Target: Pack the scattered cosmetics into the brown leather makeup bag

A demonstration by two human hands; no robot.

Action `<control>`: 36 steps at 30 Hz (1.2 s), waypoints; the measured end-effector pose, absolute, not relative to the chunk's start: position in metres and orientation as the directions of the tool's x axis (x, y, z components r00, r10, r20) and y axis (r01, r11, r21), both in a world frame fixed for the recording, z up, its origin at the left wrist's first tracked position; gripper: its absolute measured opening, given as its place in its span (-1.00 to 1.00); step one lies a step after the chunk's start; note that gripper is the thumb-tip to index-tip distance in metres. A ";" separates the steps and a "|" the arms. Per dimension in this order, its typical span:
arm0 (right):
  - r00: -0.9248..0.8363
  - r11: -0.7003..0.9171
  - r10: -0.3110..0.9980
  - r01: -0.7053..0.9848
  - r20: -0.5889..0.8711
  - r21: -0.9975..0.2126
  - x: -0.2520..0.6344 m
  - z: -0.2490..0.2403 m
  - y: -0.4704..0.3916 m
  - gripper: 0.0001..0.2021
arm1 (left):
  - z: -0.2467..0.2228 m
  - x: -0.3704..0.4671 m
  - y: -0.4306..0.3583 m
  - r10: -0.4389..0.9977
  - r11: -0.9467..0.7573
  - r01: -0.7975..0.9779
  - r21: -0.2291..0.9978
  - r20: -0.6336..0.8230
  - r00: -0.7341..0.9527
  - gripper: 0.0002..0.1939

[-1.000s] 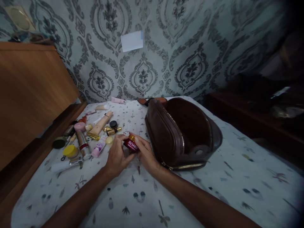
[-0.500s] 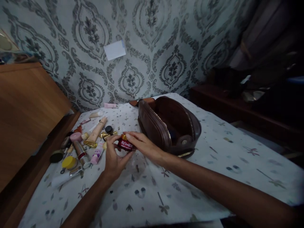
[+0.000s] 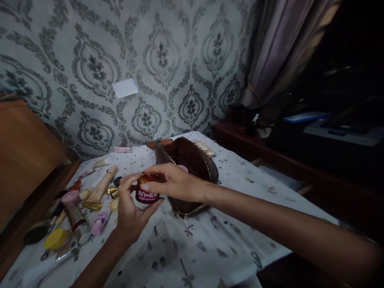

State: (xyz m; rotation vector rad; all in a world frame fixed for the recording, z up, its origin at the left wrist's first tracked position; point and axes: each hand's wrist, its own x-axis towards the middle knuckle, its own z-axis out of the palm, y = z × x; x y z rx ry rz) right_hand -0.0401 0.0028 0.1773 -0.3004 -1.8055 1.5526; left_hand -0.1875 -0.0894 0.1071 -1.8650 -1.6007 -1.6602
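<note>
A dark red cream jar [image 3: 146, 195] with white lettering and a gold-toned lid is held upright above the cloth. My left hand [image 3: 130, 214] is closed around its left side and base. My right hand [image 3: 172, 182] grips the lid from above, thumb across the front and fingers behind. Whether the lid is loose on the jar I cannot tell. Just behind my right hand stands a brown toiletry bag [image 3: 195, 154], unzipped and gaping, its inside partly hidden by the hand.
Left of my hands lie several cosmetics: a beige tube [image 3: 103, 185], a yellow-lidded jar [image 3: 57, 239], a pink-capped bottle [image 3: 75, 214] and a small pink tube [image 3: 100, 221]. A wooden cabinet [image 3: 27, 160] borders the left side. The patterned wall [image 3: 162, 72] rises behind.
The camera view has turned to the right and the jar appears larger, closer to me. Both hands still hold it, with the right hand now further over the lid.
</note>
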 end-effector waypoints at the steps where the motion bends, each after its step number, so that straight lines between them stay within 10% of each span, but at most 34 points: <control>1: -0.762 0.233 0.548 -0.258 0.346 -0.938 -0.037 0.179 0.005 -0.72 | 0.110 -0.184 -0.086 0.578 -0.416 0.760 0.499 0.790 -0.203 -0.33; 16: -0.784 -0.235 0.617 -0.256 0.059 -0.938 -0.003 0.180 0.021 -0.65 | 0.112 -0.153 -0.064 0.731 -0.378 0.596 0.708 0.624 -0.277 -0.30; 25: -0.763 -0.319 0.640 -0.371 0.091 -0.872 0.006 0.172 0.029 -0.48 | 0.103 -0.145 -0.061 0.575 -0.366 0.919 0.149 0.812 0.098 -0.53; 36: -0.599 -0.283 0.786 -0.569 0.153 -0.772 0.020 0.164 0.040 -0.60 | 0.109 -0.125 -0.046 0.525 -0.350 0.918 -0.186 0.773 0.357 -0.55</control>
